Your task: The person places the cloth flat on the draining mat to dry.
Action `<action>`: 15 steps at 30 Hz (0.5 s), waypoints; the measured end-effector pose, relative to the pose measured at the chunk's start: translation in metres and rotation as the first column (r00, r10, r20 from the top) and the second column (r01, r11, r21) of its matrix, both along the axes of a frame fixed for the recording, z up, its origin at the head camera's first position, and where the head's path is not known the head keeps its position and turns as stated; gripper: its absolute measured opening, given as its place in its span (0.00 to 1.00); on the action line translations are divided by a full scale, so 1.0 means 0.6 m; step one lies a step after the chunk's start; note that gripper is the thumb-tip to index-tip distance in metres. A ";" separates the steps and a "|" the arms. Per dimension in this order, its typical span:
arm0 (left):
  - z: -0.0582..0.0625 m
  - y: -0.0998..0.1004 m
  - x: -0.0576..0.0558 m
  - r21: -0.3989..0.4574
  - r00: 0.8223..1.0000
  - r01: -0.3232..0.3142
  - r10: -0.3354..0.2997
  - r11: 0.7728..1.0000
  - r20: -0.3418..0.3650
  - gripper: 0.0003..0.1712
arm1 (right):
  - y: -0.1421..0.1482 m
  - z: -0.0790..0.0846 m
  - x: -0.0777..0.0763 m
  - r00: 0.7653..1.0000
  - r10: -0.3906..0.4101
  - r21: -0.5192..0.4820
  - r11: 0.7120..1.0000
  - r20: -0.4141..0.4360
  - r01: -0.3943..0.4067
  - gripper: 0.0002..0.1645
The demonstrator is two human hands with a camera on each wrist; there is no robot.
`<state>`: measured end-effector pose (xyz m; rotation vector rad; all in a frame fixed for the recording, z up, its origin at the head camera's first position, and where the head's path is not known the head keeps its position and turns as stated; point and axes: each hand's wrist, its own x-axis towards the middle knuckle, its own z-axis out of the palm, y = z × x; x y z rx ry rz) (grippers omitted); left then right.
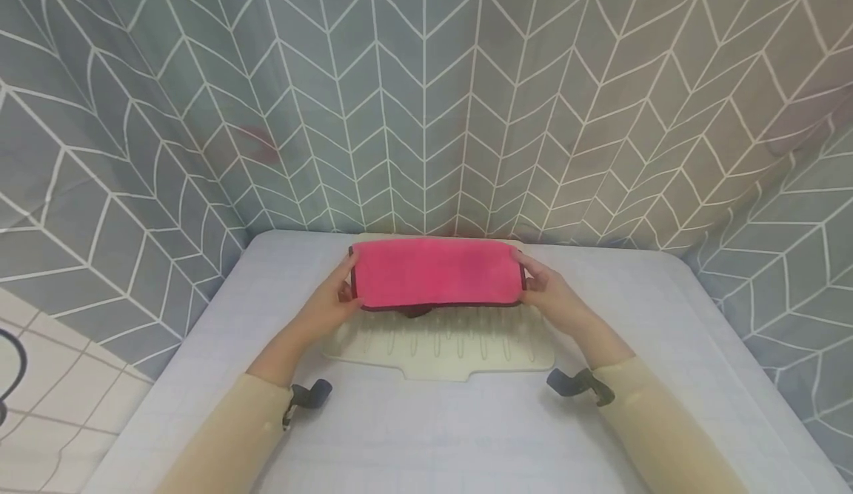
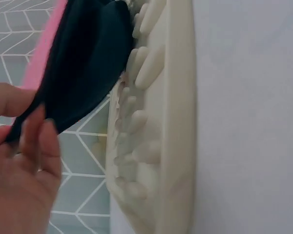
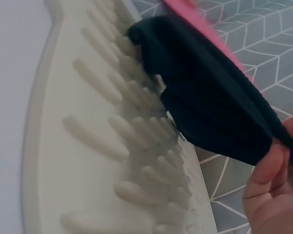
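Observation:
A folded cloth (image 1: 436,272), bright pink with a dark edging, is stretched out flat between both hands above a cream pegged rack (image 1: 436,368). My left hand (image 1: 326,307) pinches its left end between thumb and fingers. At the opposite end, my right hand (image 1: 558,303) grips the edge in the same way. Both wrist views show a dark layer (image 2: 90,63) of the cloth hanging below the pink side, close against the pegs (image 3: 95,136). In the head view the cloth hides the rear part of the rack.
The rack lies on a white table (image 1: 426,435) near its back edge. Grey curtains (image 1: 426,109) with a white zigzag pattern stand behind the table and along both sides. Tiled floor (image 1: 60,398) shows at the lower left. Dark wrist mounts (image 1: 309,394) sit on both cuffs.

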<state>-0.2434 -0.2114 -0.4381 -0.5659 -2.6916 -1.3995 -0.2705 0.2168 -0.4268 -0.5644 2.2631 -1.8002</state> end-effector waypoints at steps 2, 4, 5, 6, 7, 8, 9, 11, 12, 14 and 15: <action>0.002 0.002 -0.003 -0.016 0.998 -0.014 0.013 1.000 -0.059 0.53 | -0.002 0.003 0.001 0.999 -0.017 0.017 1.000 -0.052 0.018 0.52; 0.002 0.003 -0.004 -0.045 0.996 -0.018 0.015 0.999 -0.084 0.54 | -0.005 0.004 0.004 0.995 -0.029 0.051 0.998 -0.094 0.034 0.54; 0.001 0.003 -0.004 -0.064 0.997 -0.018 0.013 0.998 -0.077 0.54 | -0.005 0.004 0.006 0.994 -0.028 0.073 0.997 -0.103 0.036 0.55; -0.001 0.002 -0.003 -0.084 0.998 -0.013 0.008 0.996 -0.059 0.54 | -0.005 0.003 0.008 0.994 -0.025 0.107 0.994 -0.104 0.036 0.56; -0.003 0.000 -0.001 -0.101 1.000 -0.003 0.000 0.995 -0.030 0.54 | -0.004 0.002 0.011 0.995 -0.012 0.129 0.991 -0.096 0.024 0.57; -0.006 -0.001 0.001 -0.122 1.000 0.010 -0.010 0.992 0.005 0.54 | -0.003 0.000 0.013 0.997 0.004 0.147 0.989 -0.078 0.007 0.58; -0.009 -0.002 0.004 -0.142 0.999 0.027 -0.021 0.990 0.041 0.54 | 0.000 -0.003 0.016 0.998 0.025 0.171 0.985 -0.055 -0.015 0.59; -0.014 -0.003 0.011 -0.179 0.992 0.061 -0.041 0.982 0.116 0.54 | 0.006 -0.005 0.022 0.997 0.077 0.225 0.971 -0.004 -0.074 0.60; -0.015 -0.002 0.015 -0.190 0.988 0.078 -0.051 0.979 0.146 0.54 | 0.008 -0.006 0.025 0.995 0.096 0.260 0.961 0.014 -0.097 0.60; -0.016 -0.001 0.024 -0.203 0.979 0.106 -0.067 0.973 0.192 0.54 | 0.010 -0.007 0.031 0.990 0.132 0.314 0.939 0.051 -0.141 0.61; -0.015 0.000 0.027 -0.200 0.975 0.119 -0.076 0.972 0.209 0.54 | 0.011 -0.007 0.034 0.987 0.146 0.339 0.927 0.069 -0.160 0.61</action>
